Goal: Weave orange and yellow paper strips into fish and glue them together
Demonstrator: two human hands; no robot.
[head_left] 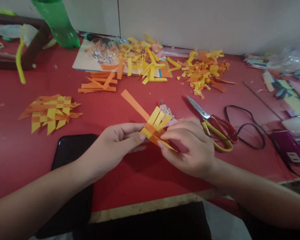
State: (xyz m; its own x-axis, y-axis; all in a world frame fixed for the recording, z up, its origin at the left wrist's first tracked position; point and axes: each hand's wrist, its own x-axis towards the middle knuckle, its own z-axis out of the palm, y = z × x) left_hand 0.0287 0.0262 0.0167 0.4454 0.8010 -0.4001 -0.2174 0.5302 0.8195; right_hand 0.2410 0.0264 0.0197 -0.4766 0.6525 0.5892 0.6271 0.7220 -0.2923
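Between my two hands is a small weave of yellow and orange paper strips (pixel 152 128), held above the red table (pixel 130 180). My left hand (pixel 117 140) pinches its left edge, thumb on top and fingers beneath. A loose orange strip (pixel 135 104) sticks out from the weave toward the upper left. With thumb and index finger, my right hand (pixel 190 145) grips the right side, where strip ends fan out. Just behind the weave lies a pink and white scrap (pixel 167 111), partly covered by my right hand.
Scissors (pixel 210 121) lie open right of my hands, beside a black cord (pixel 252 125). Finished woven paper fish (pixel 55 111) lie left, above a black phone (pixel 73 150). Orange strips (pixel 97 83), a scrap pile (pixel 205 71) and a green bottle (pixel 58 25) stand behind.
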